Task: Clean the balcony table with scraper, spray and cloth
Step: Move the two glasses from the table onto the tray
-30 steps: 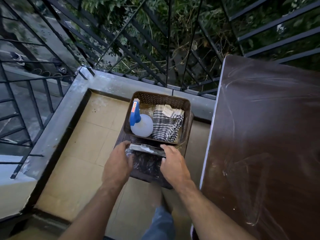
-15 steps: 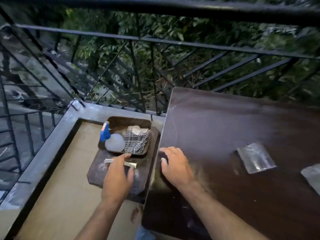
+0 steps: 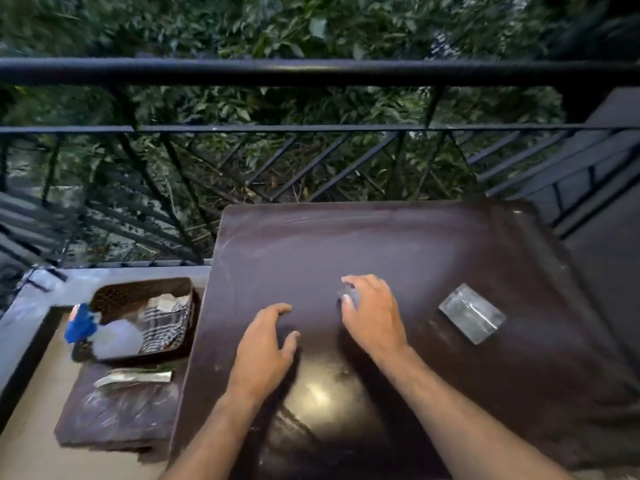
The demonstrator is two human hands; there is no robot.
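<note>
Both arms reach forward over the dark table (image 3: pixel 433 244). My left hand (image 3: pixel 265 344) rests on it, fingers loosely curled, holding nothing. My right hand (image 3: pixel 372 315) pinches something small; too blurry to tell what. The spray bottle (image 3: pixel 95 332) and cloth (image 3: pixel 162 322) sit in the basket (image 3: pixel 138 294) off the table's left edge.

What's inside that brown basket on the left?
Inside the brown basket sit a spray bottle with a blue top and a checked cloth. Whatever lies beneath the cloth is covered.
</note>
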